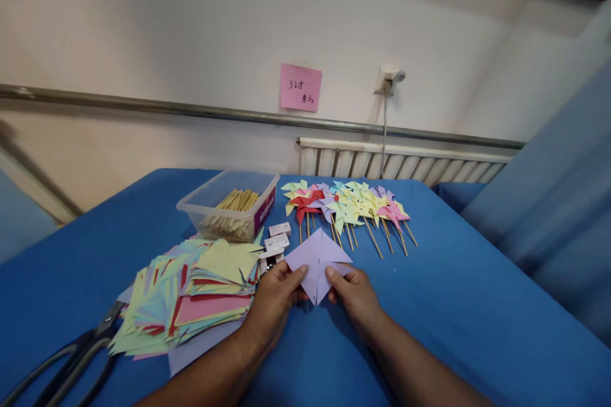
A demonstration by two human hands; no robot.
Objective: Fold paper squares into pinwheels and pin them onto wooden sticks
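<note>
Both my hands hold a lilac paper square [317, 261] over the blue table [453, 305], turned like a diamond with its corners partly folded. My left hand [274, 302] pinches its left side with thumb and fingers. My right hand [353, 292] pinches its right side. A messy stack of coloured paper squares [191, 292] lies just left of my left hand. Finished paper pinwheels on wooden sticks [346, 206] lie in a row beyond the lilac paper.
A clear plastic tub of wooden sticks [229, 206] stands at the back left. Small white boxes [277, 238] lie between tub and paper. Black scissors [71, 359] rest at the front left edge. A pink note [300, 87] hangs on the wall. Blue padding [563, 216] rises at right.
</note>
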